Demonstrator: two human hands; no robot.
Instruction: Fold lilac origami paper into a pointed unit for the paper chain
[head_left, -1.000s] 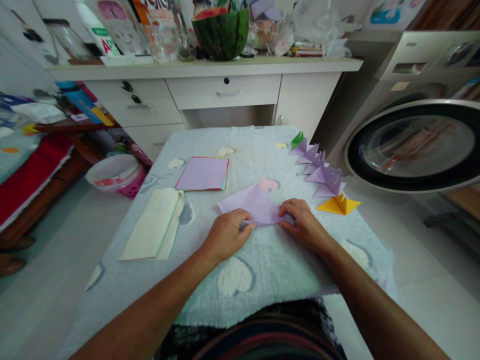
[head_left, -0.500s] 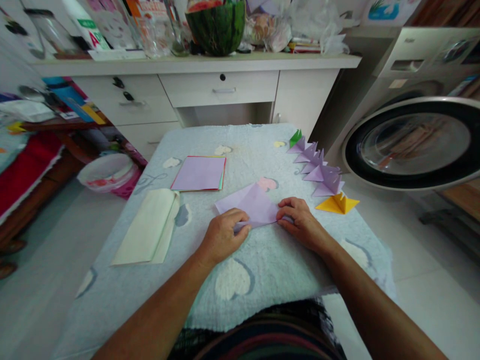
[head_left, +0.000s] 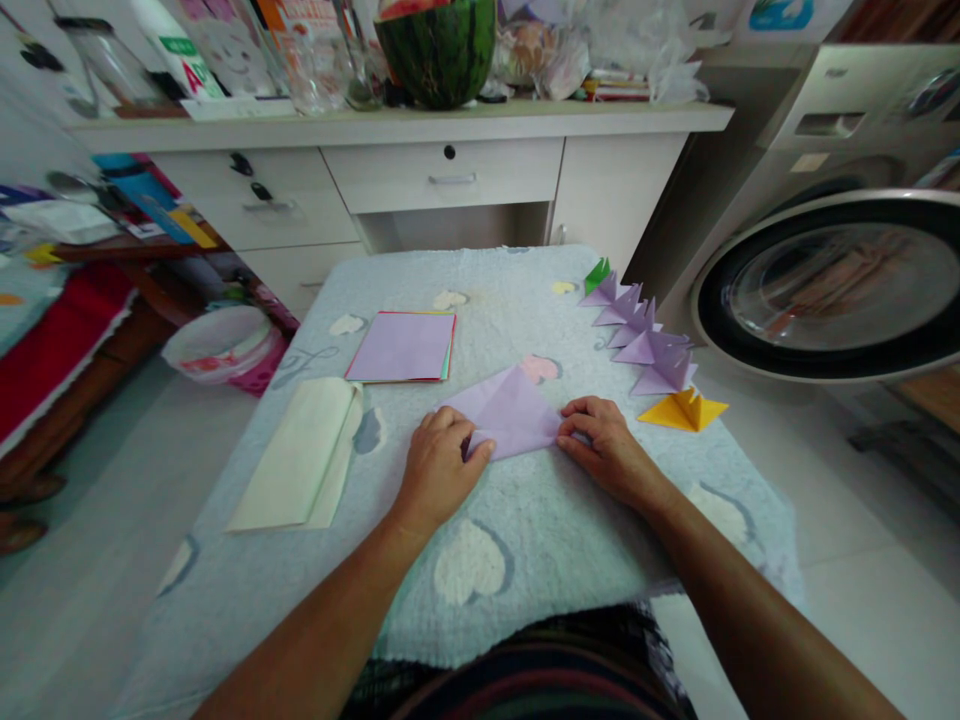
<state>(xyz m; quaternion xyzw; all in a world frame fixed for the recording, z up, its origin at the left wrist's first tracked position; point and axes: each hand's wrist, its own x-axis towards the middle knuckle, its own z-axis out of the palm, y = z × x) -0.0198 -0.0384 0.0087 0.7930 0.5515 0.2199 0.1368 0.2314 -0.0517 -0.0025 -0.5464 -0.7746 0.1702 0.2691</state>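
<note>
Slid forward, left hand [head_left: 439, 462] and right hand [head_left: 606, 447] each pinch an end of purple paper [head_left: 511, 410] between them.

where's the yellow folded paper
Head view, right side: the yellow folded paper sits at the near end of the purple folded pieces, just beyond the right hand.

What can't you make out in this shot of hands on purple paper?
Head view: near corners of the purple paper, covered by the left hand and right hand; pinching or pressing is unclear.
Head view: lower sheets of the paper stack, hidden under its top sheet.
Head view: top of the watermelon, cut off by the upper edge.
</note>
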